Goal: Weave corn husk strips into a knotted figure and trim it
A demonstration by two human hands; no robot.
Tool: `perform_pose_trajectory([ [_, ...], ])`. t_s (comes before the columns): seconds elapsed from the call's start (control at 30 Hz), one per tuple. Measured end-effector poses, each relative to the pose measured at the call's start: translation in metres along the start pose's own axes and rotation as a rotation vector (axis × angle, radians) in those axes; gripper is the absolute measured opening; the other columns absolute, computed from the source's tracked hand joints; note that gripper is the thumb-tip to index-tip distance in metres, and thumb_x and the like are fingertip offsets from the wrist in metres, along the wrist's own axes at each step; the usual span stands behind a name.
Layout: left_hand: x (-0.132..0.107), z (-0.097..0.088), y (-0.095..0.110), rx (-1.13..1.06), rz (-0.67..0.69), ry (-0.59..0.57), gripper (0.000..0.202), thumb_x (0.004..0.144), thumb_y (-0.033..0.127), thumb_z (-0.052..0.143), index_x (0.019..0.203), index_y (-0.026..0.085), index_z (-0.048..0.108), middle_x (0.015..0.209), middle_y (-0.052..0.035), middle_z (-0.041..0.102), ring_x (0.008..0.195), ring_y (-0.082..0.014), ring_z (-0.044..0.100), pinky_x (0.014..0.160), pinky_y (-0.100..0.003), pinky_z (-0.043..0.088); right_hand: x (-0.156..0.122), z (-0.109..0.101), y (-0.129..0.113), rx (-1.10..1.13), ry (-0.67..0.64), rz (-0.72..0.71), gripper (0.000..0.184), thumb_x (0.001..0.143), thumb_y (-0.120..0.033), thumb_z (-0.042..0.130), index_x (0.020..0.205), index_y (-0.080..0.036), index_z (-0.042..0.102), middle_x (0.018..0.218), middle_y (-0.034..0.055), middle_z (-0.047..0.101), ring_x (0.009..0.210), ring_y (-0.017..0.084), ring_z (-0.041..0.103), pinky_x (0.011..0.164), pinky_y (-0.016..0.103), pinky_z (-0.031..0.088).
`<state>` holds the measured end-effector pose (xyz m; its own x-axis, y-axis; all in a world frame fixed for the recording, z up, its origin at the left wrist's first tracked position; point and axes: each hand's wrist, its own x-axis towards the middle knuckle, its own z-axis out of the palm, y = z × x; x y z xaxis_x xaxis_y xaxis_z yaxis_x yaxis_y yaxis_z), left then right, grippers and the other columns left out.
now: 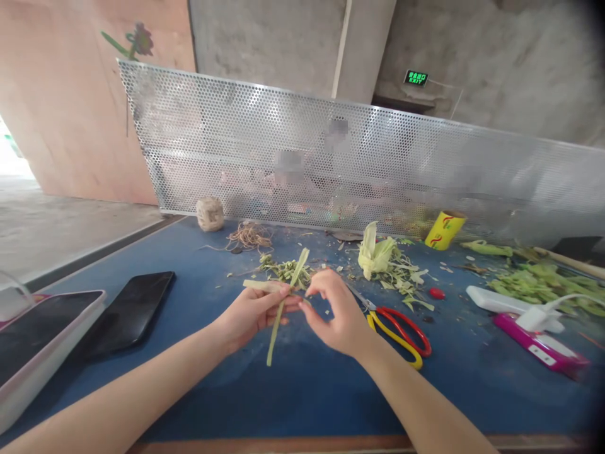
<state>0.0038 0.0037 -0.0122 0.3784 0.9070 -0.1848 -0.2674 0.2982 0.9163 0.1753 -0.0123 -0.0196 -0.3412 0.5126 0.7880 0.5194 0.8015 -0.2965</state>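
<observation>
My left hand [248, 315] is closed, its thumb and fingers pinching pale green strips that look like corn husk. One long husk strip [273, 337] runs upright through the grip, and a shorter strip [258, 285] crosses it, sticking out to the left. Close by on the right, my right hand [338, 315] has its fingers curled, with thumb and index fingertip around a small strip end beside the left fingertips. Scissors [401, 334] with one red and one yellow handle lie just right of my right hand, their blades partly hidden behind it.
Husk scraps [283, 268] lie behind my hands, beside a bundled husk piece [375, 255]. Brown string [249, 236] and a whitish roll [210, 213] sit back left. Phones [137, 309] lie left; a yellow roll [444, 230] and power strip [539, 347] right. A perforated metal panel [255, 139] borders the back.
</observation>
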Motion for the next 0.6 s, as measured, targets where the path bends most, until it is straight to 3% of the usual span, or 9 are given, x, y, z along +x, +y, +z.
perform_pose_trajectory([
  [0.1,-0.001,0.0,0.0,-0.015,0.009,0.024,0.017,0.066,0.023,0.071,0.078,0.013,0.062,0.065,-0.0034,0.068,0.058,-0.0121,0.063,0.056,-0.021,0.05,-0.002,0.0,-0.005,-0.263,-0.156,-0.297,0.023,0.08,-0.014,0.047,0.098,-0.025,0.054,0.09,0.0044,0.052,0.083,0.017,0.046,0.08,0.035,0.037],
  [0.23,-0.002,0.001,-0.001,0.004,0.012,0.061,0.021,0.063,0.026,0.072,0.076,0.013,0.061,0.06,-0.0012,0.065,0.059,-0.0127,0.062,0.06,-0.023,0.05,-0.003,0.008,-0.006,-0.345,-0.189,-0.328,0.013,0.083,-0.019,0.047,0.087,-0.025,0.059,0.084,0.003,0.055,0.079,0.016,0.045,0.082,0.033,0.035],
  [0.37,-0.002,0.0,-0.002,0.014,-0.03,0.043,0.024,0.061,0.024,0.074,0.079,0.013,0.062,0.066,-0.0024,0.066,0.063,-0.0137,0.063,0.063,-0.024,0.05,-0.003,0.01,-0.004,-0.408,-0.221,-0.425,0.017,0.083,-0.013,0.045,0.079,-0.022,0.059,0.084,0.0036,0.057,0.078,0.017,0.045,0.08,0.034,0.036],
  [0.47,-0.002,0.0,-0.002,0.048,-0.008,0.033,0.021,0.062,0.022,0.072,0.079,0.014,0.062,0.068,-0.0029,0.066,0.064,-0.0139,0.063,0.062,-0.024,0.049,-0.002,0.008,-0.006,-0.285,-0.19,-0.33,0.017,0.083,-0.014,0.046,0.076,-0.021,0.06,0.083,0.0033,0.057,0.078,0.015,0.047,0.078,0.032,0.038],
  [0.6,0.0,0.001,-0.001,0.219,0.133,0.043,0.011,0.064,0.019,0.07,0.072,0.015,0.064,0.07,-0.0007,0.065,0.061,-0.0117,0.061,0.06,-0.023,0.049,-0.002,0.01,-0.005,0.085,-0.079,0.023,0.01,0.08,-0.023,0.053,0.079,-0.022,0.063,0.085,0.0036,0.054,0.08,0.014,0.051,0.074,0.028,0.042],
])
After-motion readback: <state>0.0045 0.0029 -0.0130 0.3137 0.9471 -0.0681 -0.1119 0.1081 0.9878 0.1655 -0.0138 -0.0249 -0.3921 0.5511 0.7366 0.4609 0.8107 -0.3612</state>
